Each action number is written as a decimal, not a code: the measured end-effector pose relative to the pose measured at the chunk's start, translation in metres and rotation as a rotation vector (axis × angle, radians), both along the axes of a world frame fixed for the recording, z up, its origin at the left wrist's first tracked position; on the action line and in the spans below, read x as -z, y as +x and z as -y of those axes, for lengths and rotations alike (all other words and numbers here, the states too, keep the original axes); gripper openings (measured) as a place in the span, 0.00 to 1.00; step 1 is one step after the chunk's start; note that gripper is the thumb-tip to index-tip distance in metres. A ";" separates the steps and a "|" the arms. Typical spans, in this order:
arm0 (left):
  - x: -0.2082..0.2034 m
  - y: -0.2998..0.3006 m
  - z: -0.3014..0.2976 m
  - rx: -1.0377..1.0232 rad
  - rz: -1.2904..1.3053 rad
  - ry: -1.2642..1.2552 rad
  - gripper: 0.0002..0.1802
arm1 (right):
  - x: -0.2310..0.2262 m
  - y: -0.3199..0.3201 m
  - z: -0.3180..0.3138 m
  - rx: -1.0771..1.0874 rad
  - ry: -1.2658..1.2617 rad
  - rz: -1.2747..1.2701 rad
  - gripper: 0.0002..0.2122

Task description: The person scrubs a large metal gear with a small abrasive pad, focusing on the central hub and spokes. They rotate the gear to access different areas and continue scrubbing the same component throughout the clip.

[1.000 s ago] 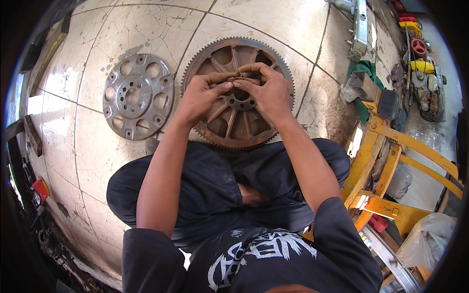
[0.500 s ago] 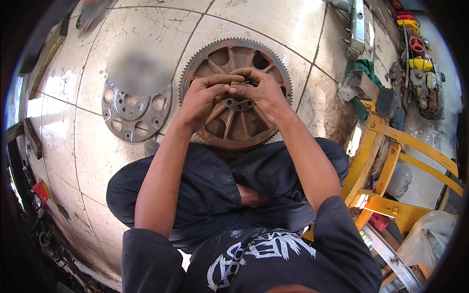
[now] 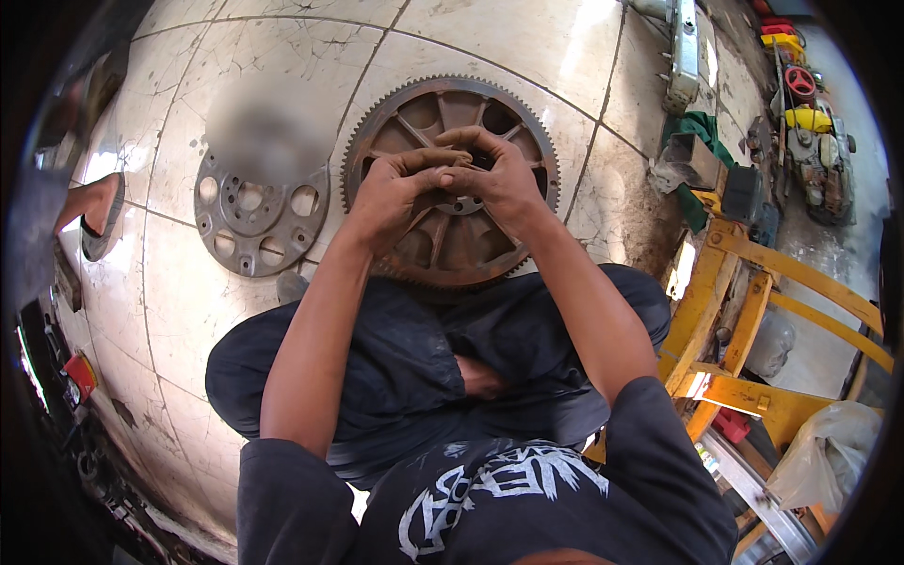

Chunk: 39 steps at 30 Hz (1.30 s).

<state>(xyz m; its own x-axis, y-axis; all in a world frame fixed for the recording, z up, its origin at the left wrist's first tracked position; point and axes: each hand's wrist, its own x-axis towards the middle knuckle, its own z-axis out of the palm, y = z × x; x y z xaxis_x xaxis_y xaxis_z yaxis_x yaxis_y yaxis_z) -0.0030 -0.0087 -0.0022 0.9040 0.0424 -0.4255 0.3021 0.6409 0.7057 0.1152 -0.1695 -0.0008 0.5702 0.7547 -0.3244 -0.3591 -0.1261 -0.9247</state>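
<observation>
My left hand [image 3: 391,194] and my right hand [image 3: 507,185] meet above the middle of a large rusty flywheel [image 3: 457,247] with a toothed rim. The flywheel lies flat on the floor in front of my crossed legs. Both hands are closed, thumbs and fingertips together. Between them is a small brownish thing, mostly hidden by the fingers, whose kind I cannot make out. Left of the flywheel lies a round grey metal plate [image 3: 247,220] with several large holes. Its upper part is covered by a blurred patch.
At the left, another person's sandalled foot [image 3: 102,209] stands on the tiles. Close on my right is a yellow frame [image 3: 744,325] with a plastic bag [image 3: 829,452] by it. Metal parts and a green cloth [image 3: 713,137] lie at the upper right.
Another person's leg and foot have come into view at the left. My right fingers have lifted and curled differently over the small thing; both hands stay above the flywheel.
</observation>
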 end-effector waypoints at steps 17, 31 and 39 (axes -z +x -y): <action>0.005 0.001 0.007 -0.135 0.091 -0.101 0.21 | -0.001 -0.001 -0.003 0.078 0.102 -0.102 0.20; 0.006 0.006 0.004 -0.315 -0.006 0.818 0.16 | -0.018 0.007 0.001 0.059 -0.215 0.517 0.13; 0.021 0.003 0.005 -0.287 -0.165 1.267 0.37 | -0.015 0.031 0.019 -0.014 -0.485 0.908 0.13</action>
